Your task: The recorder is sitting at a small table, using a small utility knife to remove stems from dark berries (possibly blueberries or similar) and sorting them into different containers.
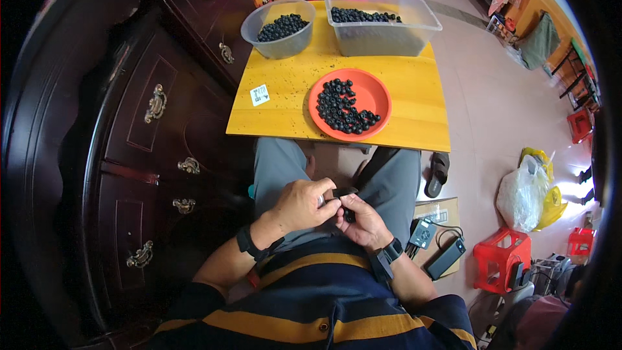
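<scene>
1. The left hand (pixel 301 206) has its fingers curled together, seemingly clamped on a flat dark tool (pixel 345 191) that points right; the exact grip is partly hidden.
2. The right hand (pixel 366 220) has thumb and fingertips closed around a dark round piece (pixel 350 216), just on the near side of the tool. Whether it holds one or more, I cannot tell.
3. Both hands meet over the lap, short of the near edge of the yellow table (pixel 414 104). A steady pinch and short, light strokes would suit such a small piece best.
4. The right thumb lies close to the tool; angling the edge away from it seems wise.
5. Working over the orange-red plate (pixel 374 91) would likely catch anything dropped; loose pieces (pixel 337 107) cover its left and near parts.
6. The round tub (pixel 282 48), far left, and rectangular bin (pixel 382 44), far right, sit safely beyond the elbows.
</scene>
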Demonstrator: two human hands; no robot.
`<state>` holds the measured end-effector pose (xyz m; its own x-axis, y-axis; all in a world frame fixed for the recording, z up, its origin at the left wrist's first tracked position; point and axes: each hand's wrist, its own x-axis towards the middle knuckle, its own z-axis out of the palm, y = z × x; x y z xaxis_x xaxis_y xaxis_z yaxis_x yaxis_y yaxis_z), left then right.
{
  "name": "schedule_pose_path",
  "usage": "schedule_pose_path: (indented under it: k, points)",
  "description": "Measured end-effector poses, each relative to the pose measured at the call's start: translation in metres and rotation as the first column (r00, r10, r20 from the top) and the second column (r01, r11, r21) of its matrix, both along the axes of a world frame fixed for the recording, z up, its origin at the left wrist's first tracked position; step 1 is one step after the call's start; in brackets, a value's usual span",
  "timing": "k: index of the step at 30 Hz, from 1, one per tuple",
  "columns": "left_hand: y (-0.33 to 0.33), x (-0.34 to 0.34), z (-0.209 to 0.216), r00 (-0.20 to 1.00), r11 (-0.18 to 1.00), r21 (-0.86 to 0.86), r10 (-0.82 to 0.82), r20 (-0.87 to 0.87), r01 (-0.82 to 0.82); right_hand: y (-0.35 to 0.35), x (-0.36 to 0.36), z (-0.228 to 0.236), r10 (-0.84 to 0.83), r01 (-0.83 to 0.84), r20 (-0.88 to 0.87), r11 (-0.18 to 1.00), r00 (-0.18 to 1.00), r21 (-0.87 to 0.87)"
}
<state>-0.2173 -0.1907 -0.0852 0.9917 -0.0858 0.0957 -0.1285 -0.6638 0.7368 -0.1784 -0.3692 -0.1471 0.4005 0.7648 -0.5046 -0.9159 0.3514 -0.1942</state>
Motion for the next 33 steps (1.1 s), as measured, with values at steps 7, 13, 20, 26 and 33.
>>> schedule_pose_path:
  k: [7,13,20,26,33]
  points:
    - [0.049,0.042,0.020,0.989,0.924,0.362,-0.082,-0.125,0.122,0.003,0.000,-0.015,0.072,-0.070,-0.031,0.996,0.997,0.063]
    - [0.131,0.136,0.084,0.854,0.900,-0.154,0.436,0.286,-0.408,0.003,0.002,-0.018,0.075,-0.072,-0.034,0.995,0.997,0.068]
    - [0.105,0.114,0.032,0.965,0.974,-0.078,0.223,0.136,-0.214,0.001,0.003,-0.037,0.077,-0.076,-0.021,0.994,0.997,0.078]
    - [0.033,0.041,-0.016,0.975,0.992,0.090,-0.071,-0.209,0.092,-0.006,0.005,-0.065,0.185,-0.179,0.080,0.981,0.979,-0.081]
    - [0.014,0.020,-0.072,0.878,0.968,0.074,-0.182,-0.444,0.239,0.003,0.005,-0.092,0.231,-0.210,0.086,0.956,0.969,-0.203]
